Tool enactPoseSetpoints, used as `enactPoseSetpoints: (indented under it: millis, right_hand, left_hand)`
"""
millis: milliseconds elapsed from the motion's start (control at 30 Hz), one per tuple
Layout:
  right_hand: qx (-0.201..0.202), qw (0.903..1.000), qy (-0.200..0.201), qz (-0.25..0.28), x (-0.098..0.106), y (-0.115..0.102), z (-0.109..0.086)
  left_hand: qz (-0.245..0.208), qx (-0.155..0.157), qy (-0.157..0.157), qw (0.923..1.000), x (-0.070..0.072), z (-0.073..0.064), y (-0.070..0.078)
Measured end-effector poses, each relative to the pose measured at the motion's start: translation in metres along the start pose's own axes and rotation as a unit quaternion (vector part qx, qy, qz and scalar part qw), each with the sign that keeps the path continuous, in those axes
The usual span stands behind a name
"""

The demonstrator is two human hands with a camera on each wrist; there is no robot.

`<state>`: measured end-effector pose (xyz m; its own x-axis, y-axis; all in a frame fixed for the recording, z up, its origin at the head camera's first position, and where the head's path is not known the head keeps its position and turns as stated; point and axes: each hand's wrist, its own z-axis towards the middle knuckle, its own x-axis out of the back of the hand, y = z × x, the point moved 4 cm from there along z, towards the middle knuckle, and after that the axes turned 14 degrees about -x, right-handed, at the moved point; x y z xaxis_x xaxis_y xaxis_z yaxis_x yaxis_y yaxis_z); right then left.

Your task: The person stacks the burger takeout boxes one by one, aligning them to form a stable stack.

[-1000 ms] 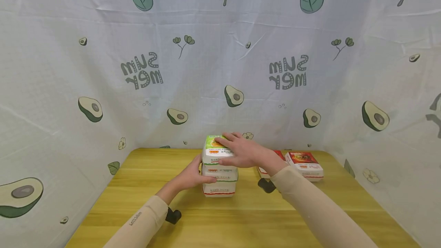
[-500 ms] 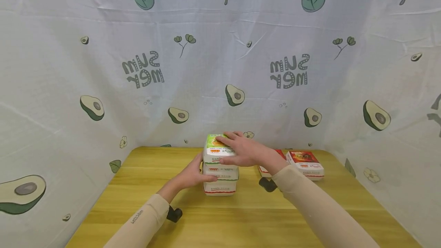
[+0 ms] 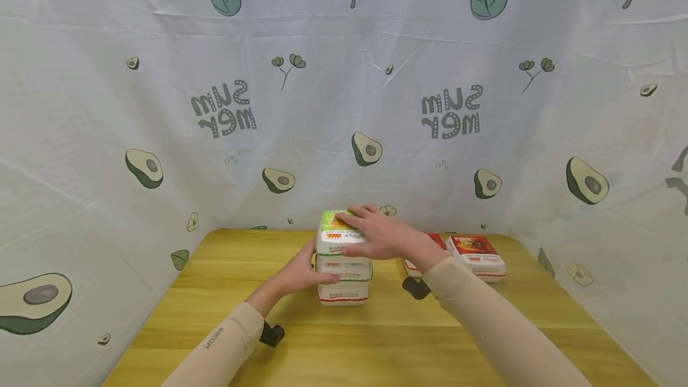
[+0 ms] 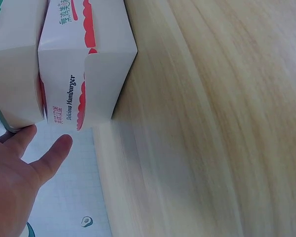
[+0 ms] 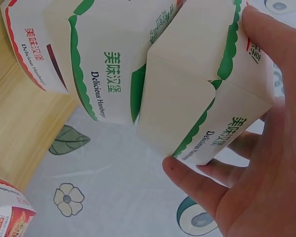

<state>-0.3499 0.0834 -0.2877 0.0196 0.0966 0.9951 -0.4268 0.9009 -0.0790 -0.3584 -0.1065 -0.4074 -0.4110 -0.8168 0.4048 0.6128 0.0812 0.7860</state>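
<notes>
So there's a little tower of three burger boxes on the yellowish wood-grain table, pretty much in the middle, and both hands are on it. The bottom one is a white cardboard box with wavy red trim, the middle one is a white cardboard box with wavy green trim, and up top sits a white cardboard box with a lime-green printed lid.

The right hand has hold of the top box, fingers spread over it and thumb on the near face, so the grip is about a box wide. The left hand straddles the middle box, thumb in front and fingers round the far side, also about a box wide; in the left wrist view one finger sticks out straight, just clear of the bottom box.

Off to the right there's a red-topped white cardboard box, plus a second red-topped box half hidden behind the right forearm.
</notes>
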Motion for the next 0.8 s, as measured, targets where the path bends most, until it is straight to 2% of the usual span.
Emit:
enactPoseSetpoints:
  millis: [533, 800]
  right_hand:
    - [-0.002, 1.0, -0.009, -0.001, -0.0007, -0.0001, 0.0041]
    - [0.001, 1.0, -0.004, -0.003, -0.0003, -0.0001, 0.0042]
  left_hand:
    - [-0.001, 0.013, -0.002, 0.9999, 0.0001, -0.0013, -0.0037]
    - [-0.001, -0.007, -0.006, 1.0, 0.0004, 0.0015, -0.0023]
